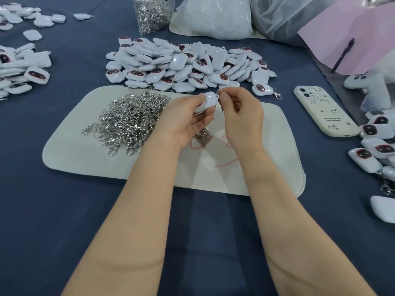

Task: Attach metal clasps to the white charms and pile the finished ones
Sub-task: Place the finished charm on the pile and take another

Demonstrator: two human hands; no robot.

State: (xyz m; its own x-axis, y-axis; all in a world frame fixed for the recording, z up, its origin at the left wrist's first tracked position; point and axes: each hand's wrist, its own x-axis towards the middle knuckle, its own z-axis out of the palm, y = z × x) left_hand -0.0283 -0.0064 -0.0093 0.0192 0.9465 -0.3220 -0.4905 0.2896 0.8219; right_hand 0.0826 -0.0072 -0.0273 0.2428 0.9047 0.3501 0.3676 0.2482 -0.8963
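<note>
My left hand (188, 116) grips a white charm (208, 101) above the pale mat (85, 154). My right hand (239, 107) pinches a small metal clasp (222, 94) right at the charm's top edge; most of the clasp is hidden by my fingers. A heap of loose metal clasps (130, 120) lies on the mat's left half. Behind the mat spreads a big pile of white charms (183, 65) with dark red faces. One charm with a clasp on it (261, 89) lies at that pile's right end, and more such charms (376, 150) are heaped at the right edge.
A cream phone (324, 113) lies face down to the right of the mat. At the back stand a bag of clasps (149, 13) and white plastic bags (213, 16). More charms (19, 67) lie far left. Pink paper with a pen (344, 53) is back right.
</note>
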